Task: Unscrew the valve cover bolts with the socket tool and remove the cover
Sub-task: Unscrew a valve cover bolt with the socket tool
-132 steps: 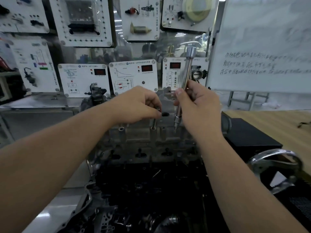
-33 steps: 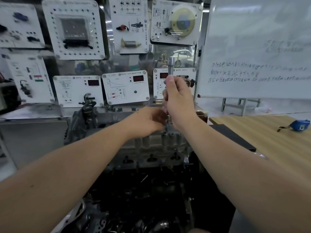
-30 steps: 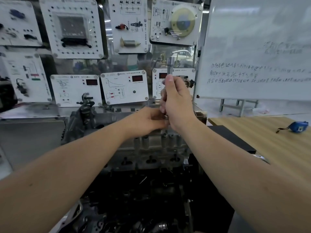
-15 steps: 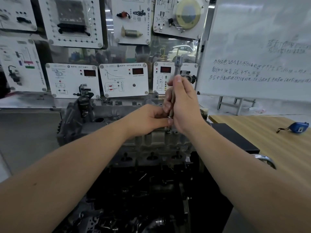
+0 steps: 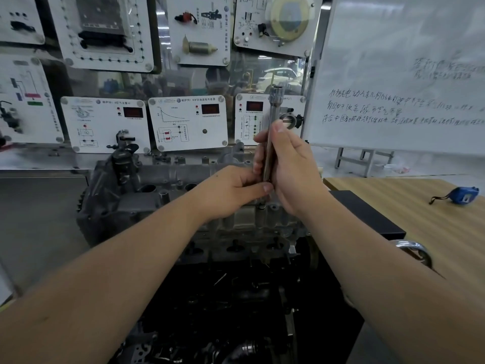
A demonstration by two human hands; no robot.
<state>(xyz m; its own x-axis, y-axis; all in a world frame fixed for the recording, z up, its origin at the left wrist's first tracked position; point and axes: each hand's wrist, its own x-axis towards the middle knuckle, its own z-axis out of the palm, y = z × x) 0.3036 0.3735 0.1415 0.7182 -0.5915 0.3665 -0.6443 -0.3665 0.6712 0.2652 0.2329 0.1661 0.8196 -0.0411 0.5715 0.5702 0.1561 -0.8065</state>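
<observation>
A grey metal valve cover [image 5: 168,182] sits on top of a dark engine in front of me. A long silver socket tool [image 5: 273,119] stands nearly upright, its lower end on a bolt [image 5: 261,206] near the cover's right front edge. My right hand [image 5: 291,169] grips the tool's shaft around the middle. My left hand [image 5: 231,190] pinches the lower shaft between thumb and fingers, just above the bolt. The tool's tip is partly hidden by my fingers.
Display panels [image 5: 187,122] with sensors hang behind the engine. A whiteboard [image 5: 399,74] stands at the right. A wooden table [image 5: 420,219] to the right carries a blue tape measure [image 5: 462,195]. A black box [image 5: 367,214] and a chrome handwheel [image 5: 414,250] lie beside the engine.
Both hands stayed on the upright tool at the same bolt. My view shifted slightly, so the engine and hands sit a little lower and further right.
</observation>
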